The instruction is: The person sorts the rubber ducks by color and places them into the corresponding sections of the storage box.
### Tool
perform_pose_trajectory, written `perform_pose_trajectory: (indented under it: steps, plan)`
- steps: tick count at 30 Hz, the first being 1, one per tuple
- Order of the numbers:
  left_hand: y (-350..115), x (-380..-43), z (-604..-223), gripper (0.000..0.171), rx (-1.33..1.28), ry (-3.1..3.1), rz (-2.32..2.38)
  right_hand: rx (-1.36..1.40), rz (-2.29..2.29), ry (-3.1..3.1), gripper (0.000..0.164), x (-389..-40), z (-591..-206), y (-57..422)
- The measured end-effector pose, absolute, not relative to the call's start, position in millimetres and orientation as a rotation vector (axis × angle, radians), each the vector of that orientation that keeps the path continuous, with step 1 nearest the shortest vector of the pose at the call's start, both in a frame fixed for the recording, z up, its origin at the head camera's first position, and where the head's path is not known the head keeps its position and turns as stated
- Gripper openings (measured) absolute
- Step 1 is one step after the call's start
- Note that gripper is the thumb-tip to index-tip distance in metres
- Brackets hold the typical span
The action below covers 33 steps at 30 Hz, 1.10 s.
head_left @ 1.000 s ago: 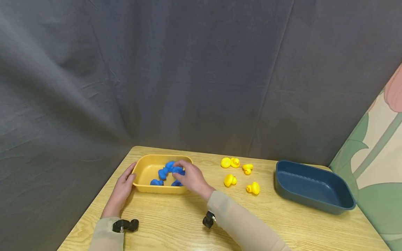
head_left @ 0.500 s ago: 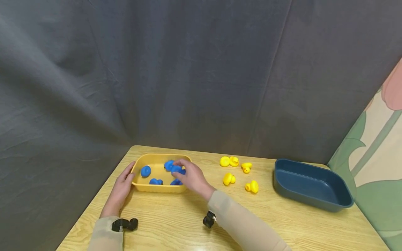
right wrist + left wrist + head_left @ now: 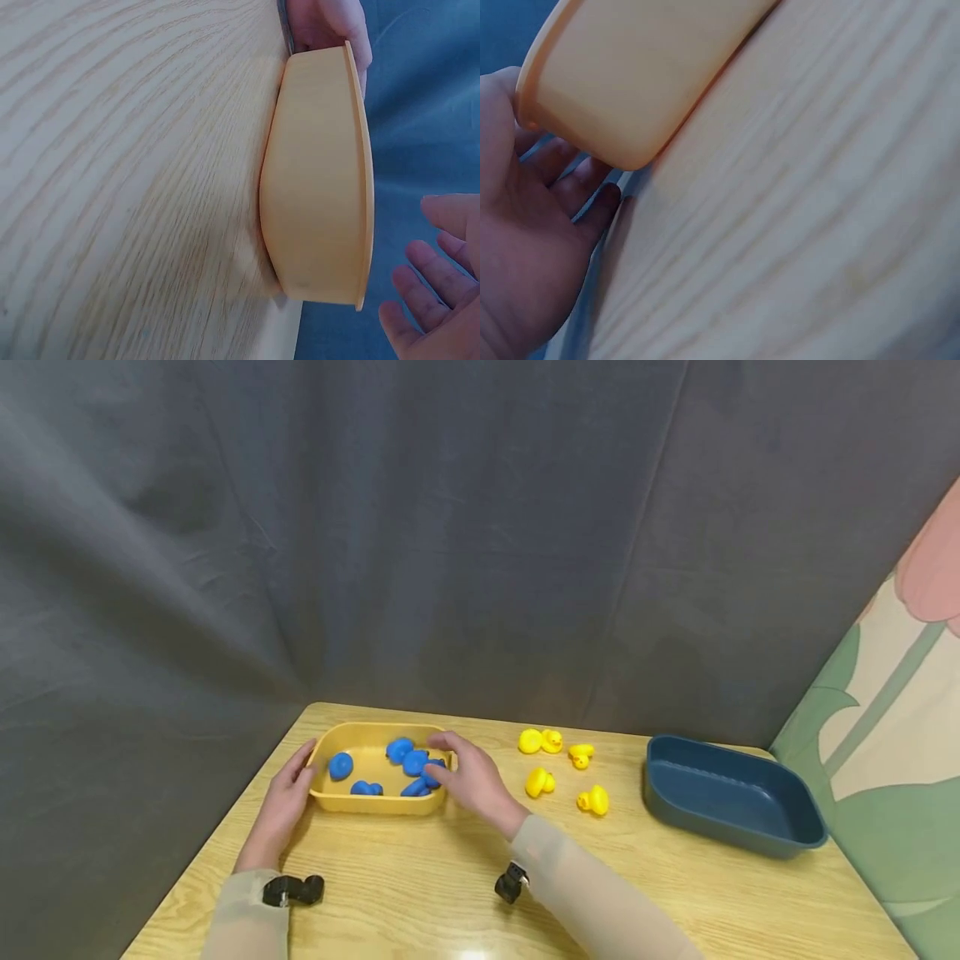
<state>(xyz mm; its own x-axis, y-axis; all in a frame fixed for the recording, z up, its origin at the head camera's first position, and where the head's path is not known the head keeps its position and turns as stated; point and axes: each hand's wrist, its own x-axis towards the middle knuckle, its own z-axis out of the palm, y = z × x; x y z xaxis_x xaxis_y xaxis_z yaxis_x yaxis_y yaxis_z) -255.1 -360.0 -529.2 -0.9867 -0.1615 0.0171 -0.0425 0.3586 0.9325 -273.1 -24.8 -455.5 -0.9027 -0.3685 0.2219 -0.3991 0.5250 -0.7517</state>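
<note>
I see the left hand (image 3: 283,793) resting, fingers loosely extended, against one end of a yellow tub (image 3: 375,805) on the table (image 3: 390,877). The right hand (image 3: 472,777), fingers spread, hovers by its other end. Blue toy ducks (image 3: 341,766) lie inside; yellow ducks (image 3: 597,800) lie right of the tub. A curtain (image 3: 465,543) hangs behind.

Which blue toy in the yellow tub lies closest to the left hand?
The rounded blue toy at the left end of the rectangular yellow plastic tub; the other blue toys all lie farther right in the head view.
</note>
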Motion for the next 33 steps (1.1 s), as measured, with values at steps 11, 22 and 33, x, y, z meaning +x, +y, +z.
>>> perform_pose_trajectory:
  steps: [11, 22, 33]
  plan:
    - [-354.6, -249.0, -504.0, 0.068, 0.183, -2.502, -1.532, 0.643, 1.298, -2.698, 0.047, -267.5, -449.4, -3.5]
    - [-334.0, -244.1, -463.3, 0.069, 0.019, -2.527, -1.356, 0.593, 1.150, -2.693, 0.053, -258.6, -442.2, 25.5]
    - [-298.0, -239.9, -443.6, 0.060, -0.202, -2.539, -1.206, 0.547, 1.094, -2.646, 0.056, -245.5, -440.9, 54.3]
